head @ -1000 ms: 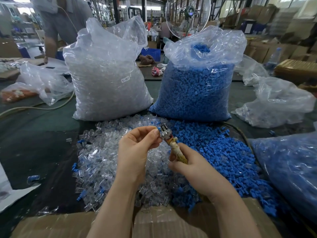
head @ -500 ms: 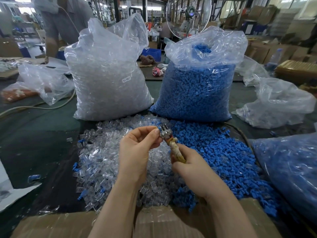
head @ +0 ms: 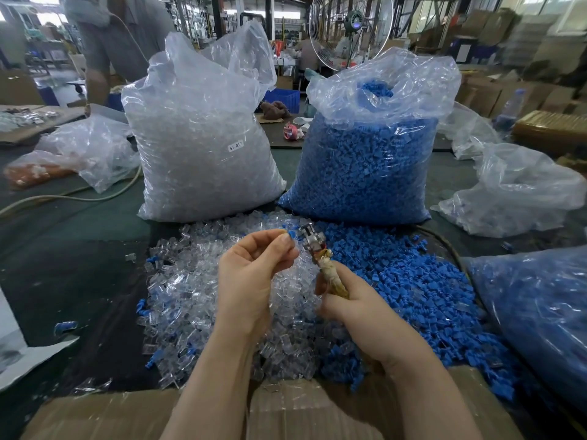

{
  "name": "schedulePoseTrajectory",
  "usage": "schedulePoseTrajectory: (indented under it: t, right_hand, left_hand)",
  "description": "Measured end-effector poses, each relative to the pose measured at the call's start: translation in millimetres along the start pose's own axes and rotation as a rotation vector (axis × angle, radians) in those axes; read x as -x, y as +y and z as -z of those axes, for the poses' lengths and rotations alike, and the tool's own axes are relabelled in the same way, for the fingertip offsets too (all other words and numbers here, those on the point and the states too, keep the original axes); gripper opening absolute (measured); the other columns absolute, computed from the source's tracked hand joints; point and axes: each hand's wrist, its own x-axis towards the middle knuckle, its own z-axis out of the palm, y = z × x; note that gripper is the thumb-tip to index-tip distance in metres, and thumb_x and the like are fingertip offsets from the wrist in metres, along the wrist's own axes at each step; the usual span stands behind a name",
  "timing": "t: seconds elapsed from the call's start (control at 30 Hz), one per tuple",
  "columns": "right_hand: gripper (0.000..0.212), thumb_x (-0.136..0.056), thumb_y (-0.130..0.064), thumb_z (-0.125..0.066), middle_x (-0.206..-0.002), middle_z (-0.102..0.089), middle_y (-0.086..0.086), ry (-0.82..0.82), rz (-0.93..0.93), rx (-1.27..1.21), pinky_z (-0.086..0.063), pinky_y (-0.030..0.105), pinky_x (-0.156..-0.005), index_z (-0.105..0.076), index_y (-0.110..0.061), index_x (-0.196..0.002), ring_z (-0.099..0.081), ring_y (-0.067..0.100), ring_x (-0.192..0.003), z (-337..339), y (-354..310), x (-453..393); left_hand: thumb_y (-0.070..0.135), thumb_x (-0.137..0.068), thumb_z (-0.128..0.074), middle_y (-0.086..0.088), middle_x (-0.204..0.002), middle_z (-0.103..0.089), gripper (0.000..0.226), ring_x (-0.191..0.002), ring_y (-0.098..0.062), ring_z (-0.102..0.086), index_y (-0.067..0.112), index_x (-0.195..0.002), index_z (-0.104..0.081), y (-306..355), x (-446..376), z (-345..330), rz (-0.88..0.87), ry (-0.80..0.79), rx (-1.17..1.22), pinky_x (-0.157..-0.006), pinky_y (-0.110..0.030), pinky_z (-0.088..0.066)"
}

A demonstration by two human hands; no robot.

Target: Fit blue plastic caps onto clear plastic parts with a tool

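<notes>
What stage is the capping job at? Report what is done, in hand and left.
Done: only a few capped-looking parts show, blue bits scattered through the loose clear parts. In hand: the left hand pinches a blue cap at the metal head of the tool, which the right hand grips. Left: nearly everything, the loose blue caps and both full bags.

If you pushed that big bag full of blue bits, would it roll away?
Probably not. The bag of blue caps sits wide and slumped on the table, so it would likely sag or slide rather than roll. Packed so full, it is probably heavy. Its open top looks loose, so a hard shove might spill caps.
</notes>
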Motion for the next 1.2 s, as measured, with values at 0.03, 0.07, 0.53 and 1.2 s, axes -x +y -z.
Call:
schedulePoseTrajectory:
  t: [0.03, 0.07, 0.53, 1.2]
  right_hand:
    - [0.023, -0.069, -0.025, -0.054, -0.068, -0.052, -0.013, -0.011, 0.008, 0.001, -0.039, 0.023, -0.054, -0.056, -0.034, -0.089, -0.046, 0.007, -0.060, 0.6, -0.3, 0.6]
    - [0.023, -0.069, -0.025, -0.054, -0.068, -0.051, -0.012, -0.019, 0.013, 0.008, -0.038, 0.023, -0.054, -0.055, -0.033, -0.091, -0.045, 0.008, -0.060, 1.0, -0.7, 1.4]
    - [0.032, -0.074, -0.029, -0.051, -0.074, -0.055, -0.020, -0.059, 0.032, 0.072, -0.039, 0.020, -0.055, -0.047, -0.054, -0.093, -0.045, 0.000, -0.059, 2.1, -0.3, 2.4]
    - [0.027, -0.073, -0.019, -0.048, -0.059, -0.045, -0.015, 0.017, 0.100, 0.112, -0.036, 0.032, -0.055, -0.052, -0.046, -0.070, -0.037, 0.004, -0.053, -4.5, -0.3, -0.3]
  left_hand:
    - [0.022, -0.068, -0.076, -0.007, -0.076, -0.074, 0.014, -0.069, -0.015, -0.070, 0.014, -0.080, -0.076, -0.3, 0.0, 0.5, -0.008, -0.005, 0.000, -0.066, -0.020, -0.056]
    - [0.021, -0.068, -0.076, -0.006, -0.076, -0.073, 0.012, -0.069, -0.014, -0.070, 0.015, -0.079, -0.077, 0.0, 0.4, 0.4, -0.013, -0.011, 0.002, -0.066, -0.019, -0.055]
    - [0.007, -0.083, -0.071, -0.005, -0.077, -0.074, 0.004, -0.066, -0.012, -0.067, 0.010, -0.086, -0.073, -1.0, 0.7, -1.2, -0.050, -0.047, -0.071, -0.064, -0.019, -0.054]
    - [0.004, -0.085, -0.070, -0.004, -0.074, -0.073, 0.021, -0.065, -0.011, -0.067, 0.021, -0.074, -0.077, -1.7, 2.5, -5.5, -0.102, -0.017, -0.119, -0.063, -0.018, -0.054]
